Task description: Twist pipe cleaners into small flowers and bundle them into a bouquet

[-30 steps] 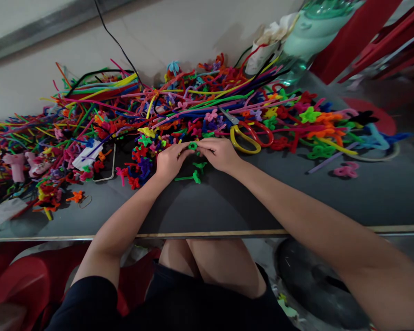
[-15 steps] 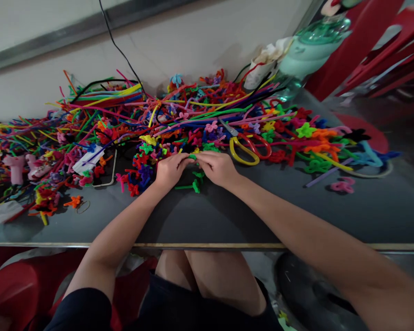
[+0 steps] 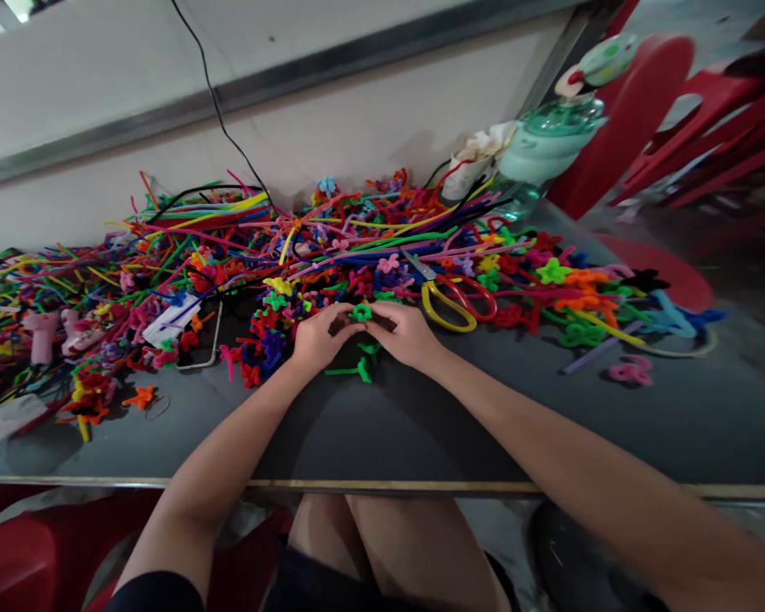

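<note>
Between my fingertips is a small green pipe-cleaner flower, its loops showing in the gap between both hands. My left hand pinches it from the left, and my right hand grips it from the right. Just below them on the dark table lies another green pipe-cleaner piece with a straight stem. Scissors with yellow and red handles rest to the right of my right hand. Red and blue pipe-cleaner flowers lie close by my left hand.
A heap of colourful pipe cleaners runs along the wall. At the back right stand a green bottle and a paper cup. A phone lies left of my hands. Red chairs stand beyond the right end.
The view has tilted up a little, so the table sits lower. My fingers have parted slightly around the green flower, and more of its loops now show.
</note>
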Available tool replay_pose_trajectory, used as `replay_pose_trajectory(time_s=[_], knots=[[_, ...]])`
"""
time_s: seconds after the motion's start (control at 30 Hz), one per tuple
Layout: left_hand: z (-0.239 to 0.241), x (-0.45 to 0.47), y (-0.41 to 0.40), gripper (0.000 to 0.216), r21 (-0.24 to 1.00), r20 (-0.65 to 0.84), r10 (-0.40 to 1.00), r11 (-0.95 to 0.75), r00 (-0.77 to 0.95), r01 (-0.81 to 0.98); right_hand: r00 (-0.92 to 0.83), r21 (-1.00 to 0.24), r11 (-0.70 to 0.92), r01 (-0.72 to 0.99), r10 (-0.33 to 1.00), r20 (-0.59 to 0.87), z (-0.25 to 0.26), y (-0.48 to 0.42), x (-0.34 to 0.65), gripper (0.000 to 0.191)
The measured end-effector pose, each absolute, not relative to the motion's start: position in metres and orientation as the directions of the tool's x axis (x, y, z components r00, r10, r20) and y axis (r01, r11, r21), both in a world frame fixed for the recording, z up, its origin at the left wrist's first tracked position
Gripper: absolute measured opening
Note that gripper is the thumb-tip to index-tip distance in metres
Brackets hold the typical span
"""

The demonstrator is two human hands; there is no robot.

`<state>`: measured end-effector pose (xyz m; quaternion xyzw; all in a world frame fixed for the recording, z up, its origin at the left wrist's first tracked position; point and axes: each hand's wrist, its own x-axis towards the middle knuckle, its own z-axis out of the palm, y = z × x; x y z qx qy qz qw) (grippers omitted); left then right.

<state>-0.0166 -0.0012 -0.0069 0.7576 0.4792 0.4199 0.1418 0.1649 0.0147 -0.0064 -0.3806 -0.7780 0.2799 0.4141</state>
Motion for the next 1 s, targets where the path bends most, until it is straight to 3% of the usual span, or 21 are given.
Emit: replay_pose_trajectory(time_s=[0.2, 0.37, 0.5, 0.6, 0.7, 0.8, 1.0], knots=[[-0.005, -0.016, 0.001, 0.022, 0.556, 0.568, 0.803, -0.537, 0.181, 0.634, -0.414, -0.593, 0.656, 0.466, 0.754, 0.509, -0.008, 0.014, 0.167, 0.026], [-0.004, -0.015, -0.002, 0.023, 0.486, 0.659, 0.723, -0.619, 0.206, 0.618, -0.412, -0.567, 0.693, 0.447, 0.721, 0.557, 0.002, 0.009, 0.168, 0.022], [-0.004, -0.015, -0.003, 0.025, 0.472, 0.655, 0.724, -0.616, 0.217, 0.630, -0.493, -0.685, 0.656, 0.317, 0.731, 0.472, 0.010, 0.007, 0.171, 0.009], [-0.004, -0.016, -0.003, 0.026, 0.501, 0.645, 0.742, -0.590, 0.182, 0.634, -0.469, -0.833, 0.525, 0.177, 0.789, 0.398, 0.009, 0.009, 0.169, 0.024], [-0.005, -0.015, -0.003, 0.026, 0.513, 0.634, 0.755, -0.571, 0.166, 0.640, -0.444, -0.955, 0.293, 0.032, 0.861, 0.249, 0.001, 0.013, 0.165, 0.038], [-0.005, -0.014, -0.004, 0.024, 0.506, 0.629, 0.761, -0.555, 0.158, 0.660, -0.445, -0.990, 0.134, -0.051, 0.884, 0.143, -0.004, 0.016, 0.163, 0.040], [-0.006, -0.012, -0.005, 0.025, 0.509, 0.635, 0.761, -0.540, 0.130, 0.670, -0.388, -0.991, 0.107, -0.083, 0.912, 0.131, -0.003, 0.018, 0.162, 0.030]])
